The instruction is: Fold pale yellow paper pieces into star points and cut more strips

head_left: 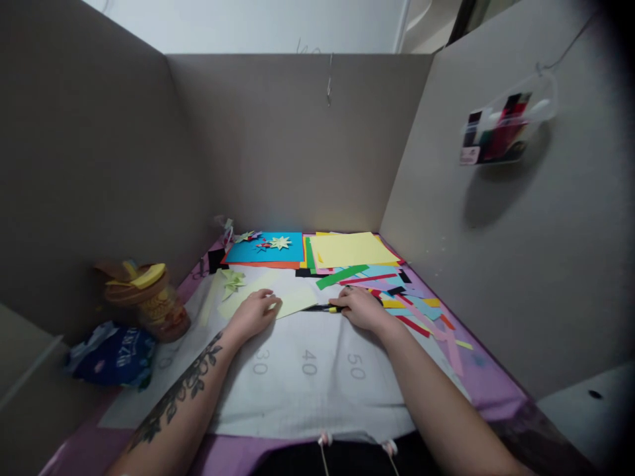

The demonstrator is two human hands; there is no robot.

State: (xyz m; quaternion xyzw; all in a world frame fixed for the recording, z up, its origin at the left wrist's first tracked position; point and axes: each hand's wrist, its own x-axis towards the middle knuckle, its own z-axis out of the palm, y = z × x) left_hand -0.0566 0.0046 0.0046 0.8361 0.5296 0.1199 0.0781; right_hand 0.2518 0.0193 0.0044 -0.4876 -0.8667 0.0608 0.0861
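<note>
My left hand (254, 315) rests low over the white sheet, fingers curled at the left end of a pale yellow-green piece of paper (299, 301). A pair of scissors (322, 308) with black and yellow parts lies along the sheet, blades pointing left toward that paper. The fingers of my right hand (361, 308) are closed on the handle end, which they partly hide. More pale paper (229, 306) shows behind my left hand, beside a folded pale green paper star (232, 281).
Coloured paper strips (421, 324) lie scattered at right. Behind are yellow sheets (352, 250) and a blue sheet (290, 254) bearing paper stars (280, 242). A lidded cup (163, 311) and blue packet (116, 355) stand left. Grey panels (297, 145) enclose the table; a plastic holder (496, 132) hangs right.
</note>
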